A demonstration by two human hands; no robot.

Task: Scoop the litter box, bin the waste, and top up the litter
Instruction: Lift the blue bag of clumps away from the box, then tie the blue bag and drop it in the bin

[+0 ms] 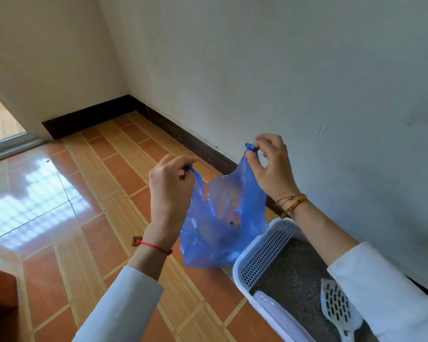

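Bag: blue plastic bag is held in the air above the tiled floor, just beside the near-left corner of the litter box; thin, translucent, mouth spread between the two hands.
Left hand: left hand grips one handle loop, fingers curled round the twisted plastic.
Right hand: right hand pinches the other handle between thumb and fingertips, held higher and nearer the wall.
Bag contents: a small dark speck shows through the film; whether any waste lies at the bottom cannot be told.
Litter box: white, with a perforated rim panel, standing on the floor against the wall and partly cut off by the frame edge.
Litter: grey litter covers the visible part of the tray; no clumps can be made out.
Scoop: white slotted scoop rests in the box on the litter, touched by neither hand.
Progress, as judged: early stage. The bag is being opened to receive waste; with the scoop lying idle, scooping does not appear to be under way.
Outstanding: scooping, binning the waste, topping up the litter. No bin and no fresh litter supply is in view.
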